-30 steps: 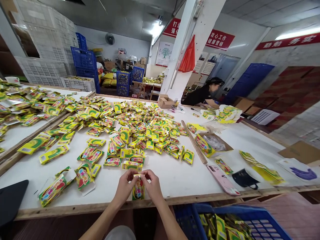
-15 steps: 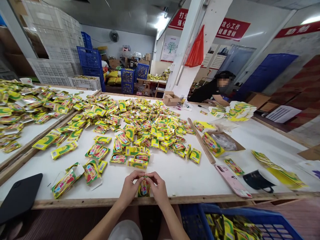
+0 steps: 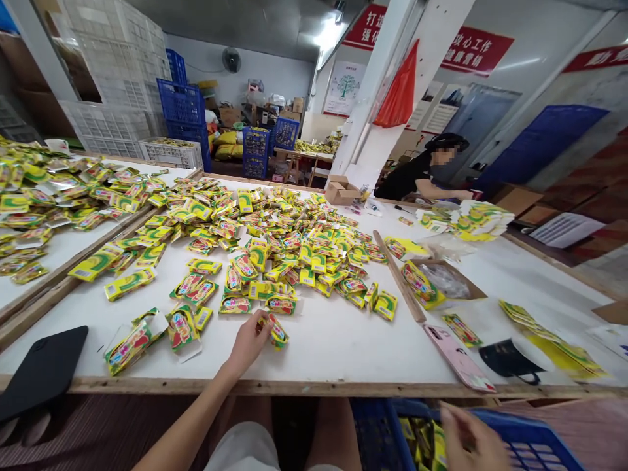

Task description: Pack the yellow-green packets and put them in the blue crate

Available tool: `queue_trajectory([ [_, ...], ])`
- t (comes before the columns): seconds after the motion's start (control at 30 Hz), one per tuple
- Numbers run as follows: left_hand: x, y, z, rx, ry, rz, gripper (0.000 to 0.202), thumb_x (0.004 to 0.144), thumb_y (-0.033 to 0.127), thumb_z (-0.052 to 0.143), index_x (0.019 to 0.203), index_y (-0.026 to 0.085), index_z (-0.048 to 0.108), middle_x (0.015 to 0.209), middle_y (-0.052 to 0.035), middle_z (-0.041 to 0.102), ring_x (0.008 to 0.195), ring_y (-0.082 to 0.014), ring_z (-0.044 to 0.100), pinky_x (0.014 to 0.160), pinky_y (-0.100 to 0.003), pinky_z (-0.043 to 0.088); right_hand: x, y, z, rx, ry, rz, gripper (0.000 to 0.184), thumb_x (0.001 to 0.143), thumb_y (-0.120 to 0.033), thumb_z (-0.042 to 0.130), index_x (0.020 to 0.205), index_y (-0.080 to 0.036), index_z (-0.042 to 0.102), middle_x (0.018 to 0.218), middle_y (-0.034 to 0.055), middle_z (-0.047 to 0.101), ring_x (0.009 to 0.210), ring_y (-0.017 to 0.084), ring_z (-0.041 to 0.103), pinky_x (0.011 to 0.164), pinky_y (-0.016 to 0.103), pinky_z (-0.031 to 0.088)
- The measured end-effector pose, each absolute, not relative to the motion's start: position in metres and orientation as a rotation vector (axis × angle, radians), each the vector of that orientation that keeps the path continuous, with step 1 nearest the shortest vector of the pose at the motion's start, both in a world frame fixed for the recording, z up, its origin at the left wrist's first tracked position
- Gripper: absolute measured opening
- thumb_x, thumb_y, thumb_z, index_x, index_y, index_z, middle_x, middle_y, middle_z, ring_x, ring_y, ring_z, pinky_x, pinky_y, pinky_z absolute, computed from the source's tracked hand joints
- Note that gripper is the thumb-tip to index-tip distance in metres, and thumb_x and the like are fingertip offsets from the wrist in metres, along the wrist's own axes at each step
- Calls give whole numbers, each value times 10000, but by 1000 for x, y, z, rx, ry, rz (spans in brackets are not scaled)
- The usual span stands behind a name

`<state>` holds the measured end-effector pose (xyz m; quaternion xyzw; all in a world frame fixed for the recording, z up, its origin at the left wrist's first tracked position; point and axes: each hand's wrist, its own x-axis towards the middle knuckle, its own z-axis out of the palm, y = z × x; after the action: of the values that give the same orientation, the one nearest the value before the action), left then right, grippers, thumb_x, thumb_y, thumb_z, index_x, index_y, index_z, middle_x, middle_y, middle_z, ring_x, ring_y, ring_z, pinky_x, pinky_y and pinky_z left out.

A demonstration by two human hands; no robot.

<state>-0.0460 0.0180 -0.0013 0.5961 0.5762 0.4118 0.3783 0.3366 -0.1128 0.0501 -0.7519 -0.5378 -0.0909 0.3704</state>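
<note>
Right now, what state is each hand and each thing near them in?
left hand, fingers pinching packet
packet, held by left hand
right hand, over blue crate, grip unclear
blue crate, partly filled with packets
pink phone, lying flat
cardboard box, open

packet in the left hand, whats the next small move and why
Probably lift the packet clear of the table: the left hand pinches it at the near edge of the pile, while the right hand hangs over the blue crate, off to the side.
</note>
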Motion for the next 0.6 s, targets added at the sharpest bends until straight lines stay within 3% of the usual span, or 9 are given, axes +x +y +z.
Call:
queue_trajectory([
  [0.07,-44,9,-2,1477,1369,1082,191,845,372,494,968,226,492,588,58,494,558,-147,533,570,-245,402,292,-100,32,-1838,-1373,74,364,799,-527,498,839,-198,649,836,107,676,733,257,625,690,383,497],
  [0.23,-45,-4,5,1406,1130,1134,384,833,310,532,1141,247,312,793,28,539,685,-137,582,663,-265,453,174,-47,4,-1427,-1438,714,260,847,-399,524,982,-196,615,1009,100,665,929,229,629,802,347,516],
  [0.33,-46,-7,4,1413,1049,1101,339,833,300,543,1123,230,381,818,12,550,705,-136,580,678,-265,457,138,-25,-1,-1229,-1437,960,255,848,-341,537,1062,-204,557,1075,92,637,951,211,632,819,334,515],
  [0.5,-45,-11,-2,1449,1035,1027,197,814,311,573,950,168,570,846,-33,616,736,-156,578,697,-271,454,130,-13,-4,-1142,-1483,1110,277,834,-295,539,1100,-222,512,848,16,639,764,166,635,721,285,518],
  [0.6,-41,-10,-2,1475,1060,1018,213,820,325,558,947,163,614,812,-28,637,700,-154,568,680,-268,451,138,-10,0,-1123,-1572,1126,289,829,-276,525,1114,-226,525,822,-2,630,721,155,616,692,275,507],
])
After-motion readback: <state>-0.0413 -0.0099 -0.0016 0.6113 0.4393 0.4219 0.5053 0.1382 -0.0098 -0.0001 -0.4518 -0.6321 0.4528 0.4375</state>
